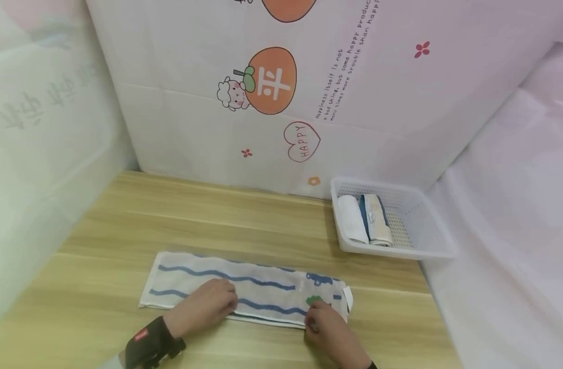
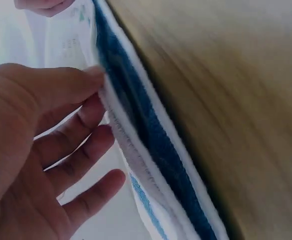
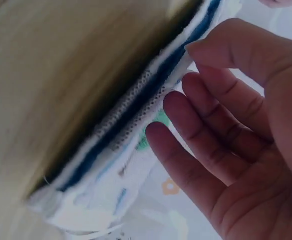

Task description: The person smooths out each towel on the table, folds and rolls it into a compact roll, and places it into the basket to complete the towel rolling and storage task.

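A long folded towel (image 1: 267,274), white with wavy blue stripes, lies flat across the wooden table. Toward its right end are a green and a blue printed figure, and a white tag (image 1: 348,299) sticks out. My left hand (image 1: 209,306) pinches the near edge left of the middle; the left wrist view shows thumb and forefinger on the upper layer, other fingers loosely spread. Farther right, my right hand (image 1: 331,329) pinches the same edge between thumb and forefinger. Between the layers, the towel's dark blue inner face (image 2: 160,137) shows along the near side.
A white plastic basket (image 1: 429,251) stands at the table's back right corner. In its left part lie a rolled white towel (image 1: 352,218) and a beige-and-blue rolled towel (image 1: 378,220). Printed white cloth (image 1: 184,133) hangs behind the table and along both sides.
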